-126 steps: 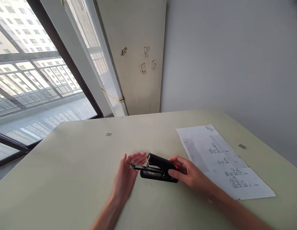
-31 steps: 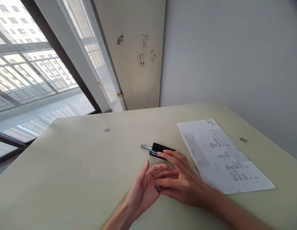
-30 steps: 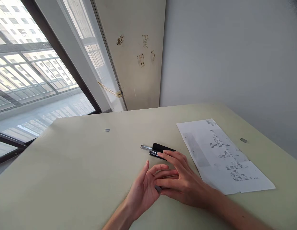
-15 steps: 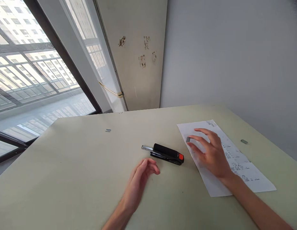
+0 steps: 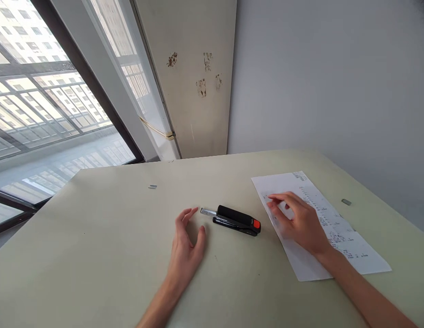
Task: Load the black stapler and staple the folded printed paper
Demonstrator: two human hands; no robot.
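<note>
A black stapler (image 5: pixel 236 219) with a red end lies in the middle of the table, its silver staple tray (image 5: pixel 208 212) sticking out to the left. My left hand (image 5: pixel 185 246) is open, with thumb and fingers apart around the space by the tray's tip. Over the printed sheet of paper (image 5: pixel 309 269), my right hand (image 5: pixel 302 223) is pinched, thumb against fingers. The staple strip seen in that pinch a moment ago is now almost wholly hidden by the fingertips.
Some staple strips (image 5: pixel 152 186) lie on the far left part of the table (image 5: pixel 112 246). Another staple strip (image 5: pixel 346 202) rests right of the paper. Behind the table stand a grey wall (image 5: pixel 317 82) and a stained cream panel (image 5: pixel 198 118), with a window at left.
My left hand has moved left and forward, from in front of the stapler to its tray end, and its fingers have spread. My right fingers have turned and closed more tightly around the staple strip.
</note>
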